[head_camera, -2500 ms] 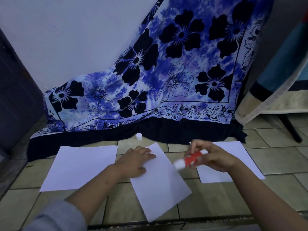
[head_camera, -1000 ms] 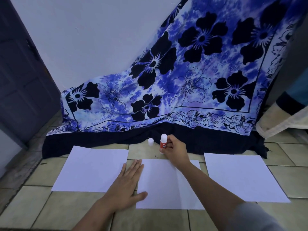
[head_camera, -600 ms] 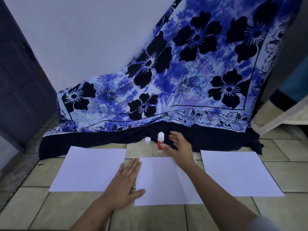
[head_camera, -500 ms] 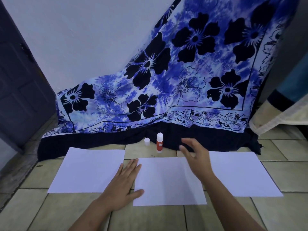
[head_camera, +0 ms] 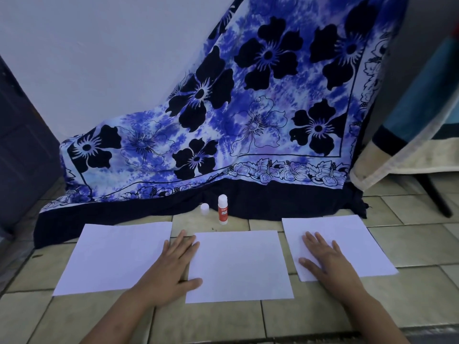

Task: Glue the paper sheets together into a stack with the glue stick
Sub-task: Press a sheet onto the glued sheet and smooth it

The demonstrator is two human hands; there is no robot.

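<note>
On the tiled floor (head_camera: 223, 319) three paper sheets — left hand (head_camera: 171, 269) spread flat between left sheet (head_camera: 111, 256) and middle sheet (head_camera: 238, 266), right hand (head_camera: 327, 261) spread on right sheet (head_camera: 347, 234), glue stick (head_camera: 222, 209) upright beyond.

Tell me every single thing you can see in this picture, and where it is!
white paper sheets: three, white, flat in a row on the floor, apart from each other
red and white glue stick: one, standing upright behind the middle sheet
small white glue cap: one, white, on the floor just left of the glue stick
blue flowered cloth with a dark border: one, blue, white and black, hanging down the wall to the floor
beige floor tiles: many, under everything
dark door: one, far left
striped cloth: one, teal, dark and cream, far right
left hand: flat, between the left and middle sheets, thumb on the middle one
right hand: flat on the right sheet
</note>
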